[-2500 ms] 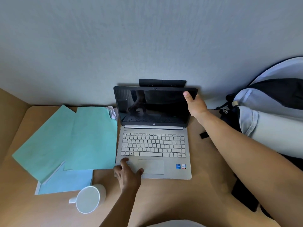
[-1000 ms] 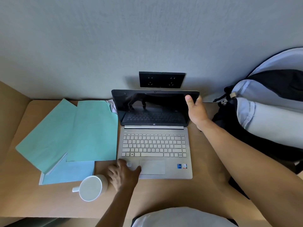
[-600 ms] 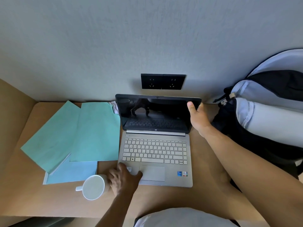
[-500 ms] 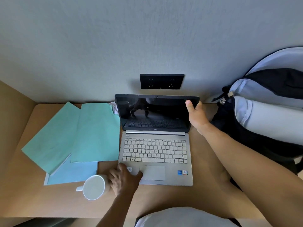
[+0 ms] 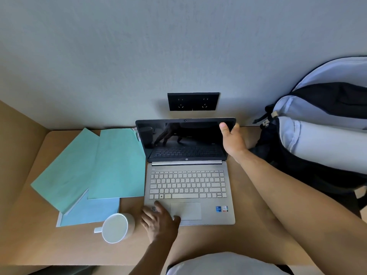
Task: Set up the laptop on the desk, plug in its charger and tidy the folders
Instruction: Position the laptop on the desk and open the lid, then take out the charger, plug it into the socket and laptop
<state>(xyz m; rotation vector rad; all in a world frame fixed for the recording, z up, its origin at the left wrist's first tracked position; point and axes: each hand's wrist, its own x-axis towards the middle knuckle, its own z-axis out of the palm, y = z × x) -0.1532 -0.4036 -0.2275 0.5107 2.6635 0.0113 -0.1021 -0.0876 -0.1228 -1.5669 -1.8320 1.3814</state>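
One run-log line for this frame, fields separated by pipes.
silver laptop open, screen dark | right hand grips lid corner | left hand rests on palm rest | black wall socket unused | teal folders untidied

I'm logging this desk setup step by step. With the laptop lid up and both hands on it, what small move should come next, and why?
Probably let go of the screen with the right hand and reach toward the backpack for the charger. The laptop already sits open on the desk, steadied by the left hand, the wall outlet is empty, and no charger is in view.
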